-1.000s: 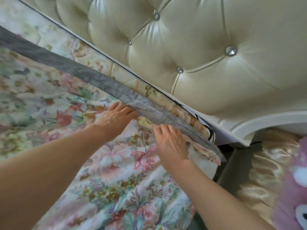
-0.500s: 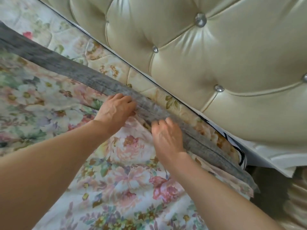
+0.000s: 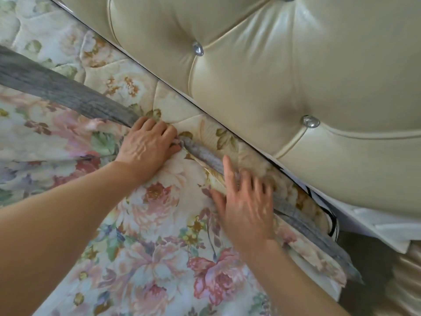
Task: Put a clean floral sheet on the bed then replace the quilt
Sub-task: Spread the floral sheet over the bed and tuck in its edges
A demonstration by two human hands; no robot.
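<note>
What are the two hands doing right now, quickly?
Left hand: fingers curled, gripping the grey band of the floral sheet.
Right hand: open, fingers straight, pressing the band down; slightly blurred.

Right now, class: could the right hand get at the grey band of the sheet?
Probably yes: the right hand already lies flat over the grey band beside the headboard, nothing between them.

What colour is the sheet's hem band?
Grey, on the hem band in the head view.
</note>
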